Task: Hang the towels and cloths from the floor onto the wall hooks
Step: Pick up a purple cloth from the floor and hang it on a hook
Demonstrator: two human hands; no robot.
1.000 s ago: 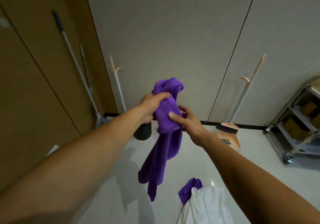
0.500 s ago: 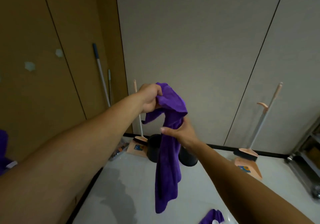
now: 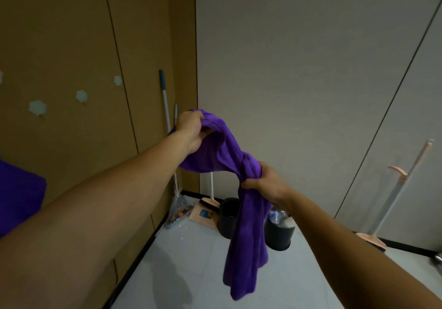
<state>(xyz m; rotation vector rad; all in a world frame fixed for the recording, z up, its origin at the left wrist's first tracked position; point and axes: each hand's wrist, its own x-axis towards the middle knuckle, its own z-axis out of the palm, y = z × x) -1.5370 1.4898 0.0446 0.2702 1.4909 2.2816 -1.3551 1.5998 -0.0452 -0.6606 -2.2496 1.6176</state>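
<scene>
My left hand (image 3: 191, 132): grips purple towel (image 3: 241, 184) at upper end | My right hand (image 3: 265, 181): clenched round bunched middle | Towel: held mid-air, tail hanging above floor (image 3: 191, 272), near wall hooks (image 3: 81, 95).

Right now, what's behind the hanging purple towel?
Black left bin and right bin on the floor, showing either side of the purple towel; the right holds bottles. Their inner sides and anything between are covered.

Second purple cloth (image 3: 19, 196) cut off by left frame edge — extent unknown. Purple towel (image 3: 246, 237) hides part of black bin (image 3: 227, 216). Label on bottle (image 3: 274, 215) — too small to read.
</scene>
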